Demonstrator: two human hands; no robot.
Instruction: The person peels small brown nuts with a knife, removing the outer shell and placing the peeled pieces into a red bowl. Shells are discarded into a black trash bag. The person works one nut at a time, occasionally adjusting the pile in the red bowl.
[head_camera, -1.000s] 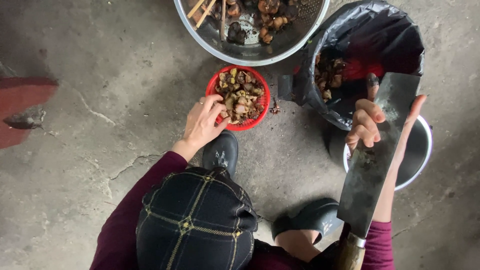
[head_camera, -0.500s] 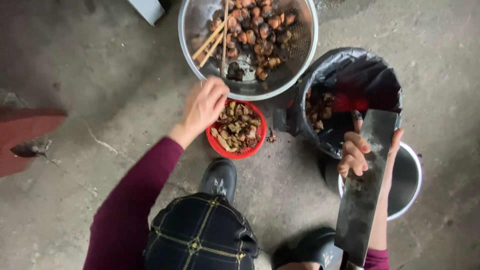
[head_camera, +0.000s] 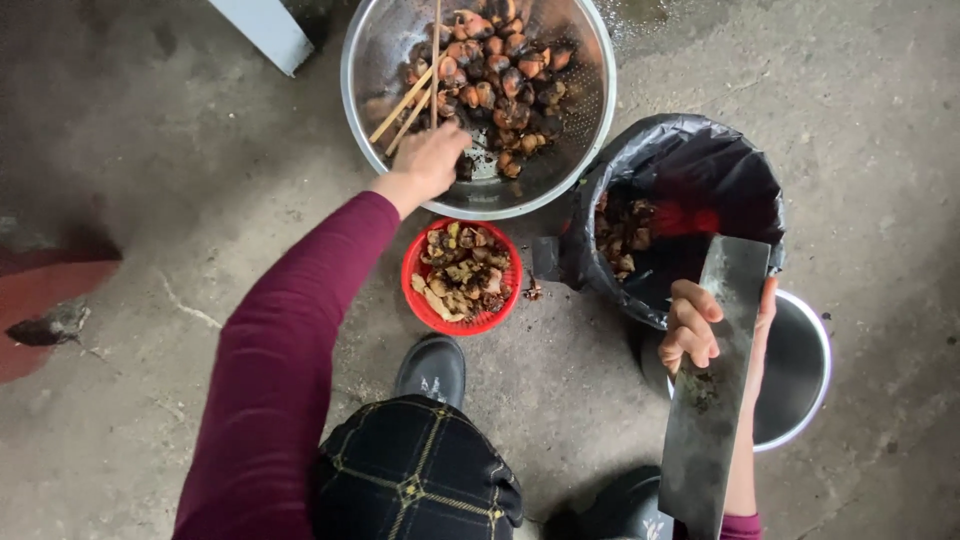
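My left hand (head_camera: 428, 160) reaches into a big metal colander (head_camera: 385, 45) of dark brown rounded pieces (head_camera: 500, 70). Its fingers rest on the pieces near the front wall, and the fingertips are hidden. Wooden chopsticks (head_camera: 405, 102) lie in the colander just left of that hand. My right hand (head_camera: 692, 328) grips the wide blade of a steel cleaver (head_camera: 712, 420), held flat with its handle end toward me. Between the hands, on the floor, sits a small red basket (head_camera: 412, 292) of chopped brown bits.
A bin lined with a black bag (head_camera: 700, 170) holds scraps beside the cleaver. A steel bowl (head_camera: 805, 365) sits under my right arm. My black shoe (head_camera: 432, 368) and dark checked knee (head_camera: 415, 475) are below the basket. The concrete floor has a red patch (head_camera: 40, 300) at left.
My left hand has moved from the red basket up into the colander. The view has shifted so that the colander shows more fully. The right hand still holds the cleaver.
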